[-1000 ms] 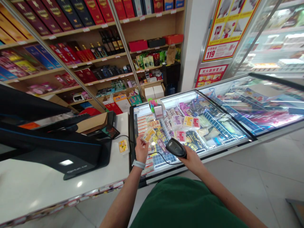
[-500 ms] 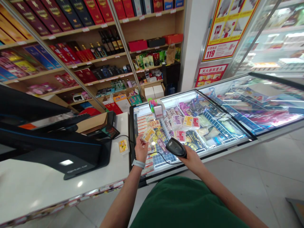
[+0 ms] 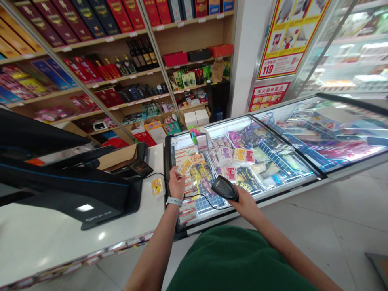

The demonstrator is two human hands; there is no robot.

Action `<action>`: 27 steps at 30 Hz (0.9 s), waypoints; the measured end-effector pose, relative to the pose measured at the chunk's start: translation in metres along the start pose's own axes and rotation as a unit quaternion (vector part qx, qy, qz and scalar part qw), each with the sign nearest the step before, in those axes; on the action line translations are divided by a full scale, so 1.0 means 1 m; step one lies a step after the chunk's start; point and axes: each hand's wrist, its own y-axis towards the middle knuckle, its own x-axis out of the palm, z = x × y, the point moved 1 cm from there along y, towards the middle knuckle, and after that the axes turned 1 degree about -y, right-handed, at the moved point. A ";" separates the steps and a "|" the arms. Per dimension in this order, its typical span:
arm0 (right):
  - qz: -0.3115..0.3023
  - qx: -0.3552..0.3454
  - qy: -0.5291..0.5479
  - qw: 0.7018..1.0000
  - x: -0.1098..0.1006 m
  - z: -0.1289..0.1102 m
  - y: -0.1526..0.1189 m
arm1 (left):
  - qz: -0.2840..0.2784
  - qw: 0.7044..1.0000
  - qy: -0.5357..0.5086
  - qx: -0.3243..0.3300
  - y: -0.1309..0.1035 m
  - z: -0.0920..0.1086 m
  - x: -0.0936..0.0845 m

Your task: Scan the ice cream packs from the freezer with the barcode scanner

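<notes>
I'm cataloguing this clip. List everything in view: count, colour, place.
held package: 1, yellow, left hand
scanner: 1, black, right hand
cable: 1+, black, by scanner
chest freezer: 1+, black-rimmed, centre
loose packages: about 4, purple, yellow, red, on freezer
counter: 1, white, left
other package: 1, yellow, on counter
terminal: 1, black, on counter
open box: 1, brown, beside terminal
shelves: several, tan, back
goods: many, mixed colours, shelves and freezer
posters: 2, red, yellow, back right
display case: 1, pale, far right
wristband: 1, grey, left wrist
garment: 1, green, bottom centre
left hand: 1, bare, centre
right hand: 1, bare, centre
</notes>
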 end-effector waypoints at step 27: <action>0.058 -0.105 0.045 0.992 0.021 -0.087 0.080 | 0.023 0.999 0.019 0.036 0.037 0.016 -0.025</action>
